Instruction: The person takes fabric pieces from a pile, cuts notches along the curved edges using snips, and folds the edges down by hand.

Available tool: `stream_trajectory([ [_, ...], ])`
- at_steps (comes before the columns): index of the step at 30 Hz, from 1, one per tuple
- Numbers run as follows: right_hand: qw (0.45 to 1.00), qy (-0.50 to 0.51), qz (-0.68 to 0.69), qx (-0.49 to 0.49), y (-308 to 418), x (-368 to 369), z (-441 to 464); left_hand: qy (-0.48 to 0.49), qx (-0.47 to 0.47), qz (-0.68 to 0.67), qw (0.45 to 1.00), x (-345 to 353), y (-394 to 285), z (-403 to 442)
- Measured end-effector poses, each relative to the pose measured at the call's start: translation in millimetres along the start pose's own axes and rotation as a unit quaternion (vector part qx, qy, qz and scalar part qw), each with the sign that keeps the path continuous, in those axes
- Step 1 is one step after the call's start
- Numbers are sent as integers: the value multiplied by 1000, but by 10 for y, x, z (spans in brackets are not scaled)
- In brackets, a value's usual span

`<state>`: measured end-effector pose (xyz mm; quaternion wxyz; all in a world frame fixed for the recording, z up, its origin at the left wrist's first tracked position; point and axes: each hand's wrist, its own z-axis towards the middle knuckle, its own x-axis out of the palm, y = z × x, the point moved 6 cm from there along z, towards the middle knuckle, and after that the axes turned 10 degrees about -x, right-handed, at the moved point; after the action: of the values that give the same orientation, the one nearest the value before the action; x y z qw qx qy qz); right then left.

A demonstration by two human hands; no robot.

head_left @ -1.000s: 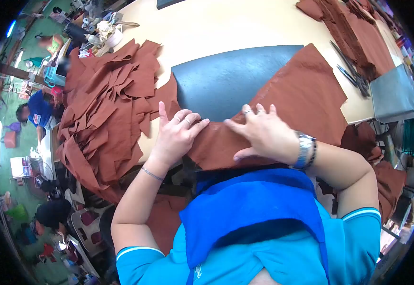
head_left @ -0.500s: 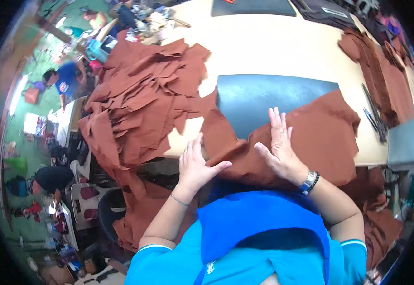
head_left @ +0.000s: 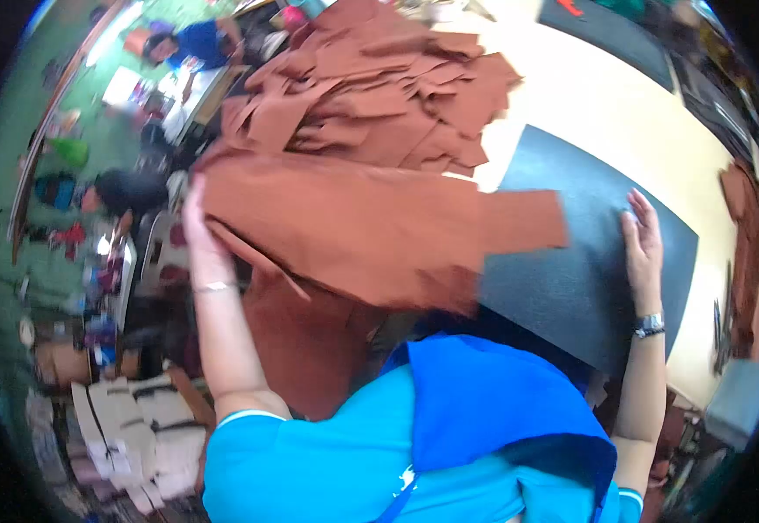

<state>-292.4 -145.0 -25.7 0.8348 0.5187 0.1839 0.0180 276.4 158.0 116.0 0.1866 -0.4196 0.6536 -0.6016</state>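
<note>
A large brown cloth piece (head_left: 345, 222) stretches from my left hand (head_left: 195, 209) across to the dark board. My left hand grips its far left end, the fingers partly hidden by the cloth and blurred. The dark board (head_left: 554, 270) lies on the pale table (head_left: 562, 87). Over the right part of the board is my right hand (head_left: 643, 228), fingers raised and holding nothing. Behind the held cloth a heap of brown cloth pieces (head_left: 379, 87) covers the table's left side. More brown cloth (head_left: 301, 349) hangs below the held piece.
Another dark board (head_left: 610, 39) lies at the back of the table. Long brown strips (head_left: 745, 253) and dark tools (head_left: 721, 322) are at the right edge. A grey-blue sheet (head_left: 737, 401) is below them. A person in blue (head_left: 196, 45) is at the upper left.
The cloth has moved left off the dark board, drawn by my left hand, which closed on it. My right hand has come away from the cloth. The view has turned left.
</note>
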Motion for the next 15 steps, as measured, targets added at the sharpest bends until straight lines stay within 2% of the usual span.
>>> stream_trajectory([
  [1, 999, 3, -33, 1, -71, -35, -27, -57, 64, -12, 996, -583, -298, 118],
  [2, 999, 14, -48, -4, -131, -59, -62, -152, 104, -11, 983, -872, -600, -73],
  [3, 998, 23, -64, -8, -164, -58, -77, -270, 132, -59, 952, -740, -799, -460],
  [4, 997, 31, -65, -5, -143, -32, -72, -247, 196, -3, 949, -1391, -1147, -417],
  [5, 997, 39, -70, -1, -118, -24, -79, -303, 175, -67, 934, -1774, -1344, -520],
  [6, 994, 50, -93, 0, -89, -7, -84, -314, 207, -40, 926, -2622, -1705, -452],
  [7, 993, 58, -101, 0, -74, 3, -88, -356, 211, -40, 909, -3124, -1927, -548],
  [8, 992, 64, -110, -1, -62, -4, -90, -442, 275, -83, 850, -3282, -2022, -766],
  [10, 991, 68, -112, 3, -59, 2, -86, -611, 379, -126, 684, -3478, -2147, -1250],
  [12, 991, 69, -114, 1, -88, -3, -84, -618, 458, -45, 637, -3296, -2315, -1507],
  [15, 995, 56, -80, -10, 18, 62, -70, -609, 560, 74, 556, -2651, -2392, -1874],
])
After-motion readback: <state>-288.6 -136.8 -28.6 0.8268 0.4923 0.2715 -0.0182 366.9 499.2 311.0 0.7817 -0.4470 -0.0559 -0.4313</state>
